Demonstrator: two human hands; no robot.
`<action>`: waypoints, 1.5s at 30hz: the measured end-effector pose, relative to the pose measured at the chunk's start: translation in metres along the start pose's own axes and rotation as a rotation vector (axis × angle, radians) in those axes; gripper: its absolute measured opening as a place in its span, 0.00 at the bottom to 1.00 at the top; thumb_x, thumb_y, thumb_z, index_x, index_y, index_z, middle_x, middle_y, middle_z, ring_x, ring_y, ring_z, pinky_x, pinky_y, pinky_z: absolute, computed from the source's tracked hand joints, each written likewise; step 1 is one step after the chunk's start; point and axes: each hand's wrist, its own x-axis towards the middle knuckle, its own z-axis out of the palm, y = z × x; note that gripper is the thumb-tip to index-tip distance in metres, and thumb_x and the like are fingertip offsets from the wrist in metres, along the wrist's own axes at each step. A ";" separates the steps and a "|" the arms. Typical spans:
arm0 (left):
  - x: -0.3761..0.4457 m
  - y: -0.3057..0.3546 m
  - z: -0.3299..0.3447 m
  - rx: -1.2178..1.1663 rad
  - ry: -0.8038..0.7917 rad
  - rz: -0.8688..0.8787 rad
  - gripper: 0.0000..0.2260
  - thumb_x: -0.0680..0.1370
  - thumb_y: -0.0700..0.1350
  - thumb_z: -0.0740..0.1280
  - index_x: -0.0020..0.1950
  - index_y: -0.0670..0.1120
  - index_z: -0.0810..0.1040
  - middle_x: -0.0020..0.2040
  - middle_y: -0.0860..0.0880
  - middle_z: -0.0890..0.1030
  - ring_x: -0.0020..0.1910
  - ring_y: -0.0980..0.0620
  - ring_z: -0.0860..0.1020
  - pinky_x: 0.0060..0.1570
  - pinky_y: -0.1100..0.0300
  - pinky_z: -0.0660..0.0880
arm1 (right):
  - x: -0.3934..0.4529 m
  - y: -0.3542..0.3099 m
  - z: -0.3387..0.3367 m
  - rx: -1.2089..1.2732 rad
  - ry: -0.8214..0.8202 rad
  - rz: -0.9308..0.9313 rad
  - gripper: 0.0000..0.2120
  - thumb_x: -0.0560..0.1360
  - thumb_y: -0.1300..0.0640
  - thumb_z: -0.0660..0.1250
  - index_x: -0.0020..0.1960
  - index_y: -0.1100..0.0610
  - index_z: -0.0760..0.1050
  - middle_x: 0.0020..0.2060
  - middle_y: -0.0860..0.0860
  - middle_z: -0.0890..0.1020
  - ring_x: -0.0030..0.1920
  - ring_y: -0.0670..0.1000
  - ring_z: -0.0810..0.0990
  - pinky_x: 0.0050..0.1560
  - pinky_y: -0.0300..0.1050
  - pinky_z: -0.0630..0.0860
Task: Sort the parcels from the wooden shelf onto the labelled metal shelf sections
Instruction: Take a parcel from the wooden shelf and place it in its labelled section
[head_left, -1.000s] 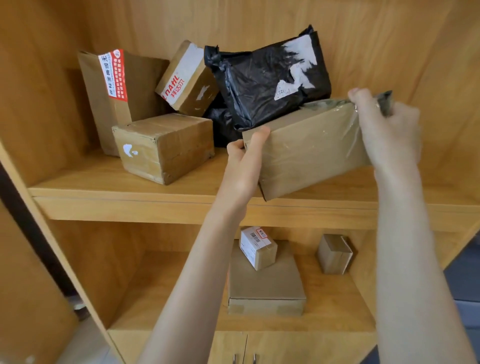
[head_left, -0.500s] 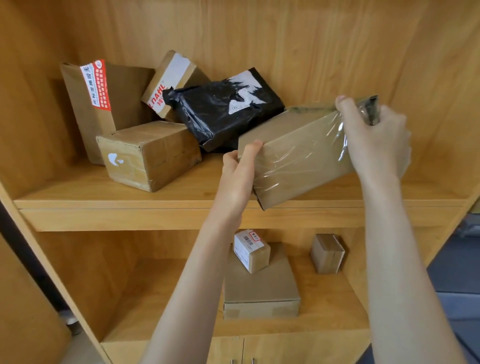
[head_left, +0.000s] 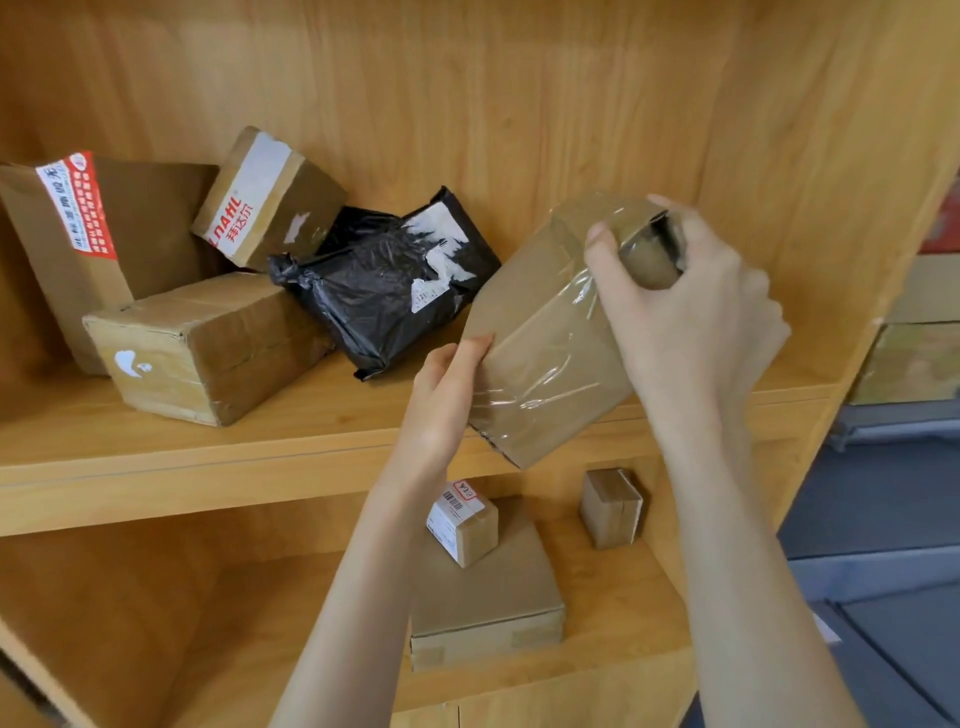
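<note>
A brown cardboard parcel wrapped in clear tape is held tilted in front of the wooden shelf's upper board. My left hand grips its lower left corner. My right hand grips its upper right end, thumb on the front face. On the upper board lie a black plastic mailer, a taped brown box, a tall box with a red and white label and a box with a white strip leaning at the back.
On the lower board a flat brown box carries a small labelled box; a small brown cube stands to the right. Past the shelf's right side panel, blurred boxes on another shelf and grey floor show.
Both hands have drawn the taped parcel out from the shelf and turned it steeper. The black mailer, which leaned on it, has dropped flat onto the board.
</note>
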 end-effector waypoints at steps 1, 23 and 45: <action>0.000 0.000 0.001 0.007 -0.004 0.001 0.23 0.76 0.59 0.61 0.67 0.51 0.72 0.58 0.51 0.77 0.56 0.53 0.76 0.61 0.51 0.72 | -0.001 0.000 -0.001 -0.011 0.024 -0.023 0.26 0.71 0.33 0.61 0.66 0.41 0.73 0.57 0.43 0.81 0.56 0.55 0.79 0.43 0.45 0.62; -0.038 0.046 -0.008 -0.038 -0.084 0.315 0.31 0.65 0.60 0.69 0.67 0.55 0.71 0.51 0.59 0.83 0.48 0.63 0.81 0.40 0.67 0.78 | -0.042 -0.005 0.004 0.138 -0.115 -0.597 0.24 0.64 0.44 0.75 0.54 0.55 0.75 0.60 0.54 0.74 0.57 0.53 0.77 0.32 0.37 0.63; -0.041 0.021 -0.049 0.049 0.101 0.202 0.32 0.67 0.49 0.75 0.70 0.56 0.68 0.55 0.50 0.78 0.45 0.58 0.80 0.33 0.72 0.74 | -0.083 0.004 0.015 1.257 -0.679 -0.126 0.19 0.67 0.70 0.63 0.57 0.59 0.69 0.57 0.52 0.77 0.63 0.49 0.77 0.63 0.43 0.71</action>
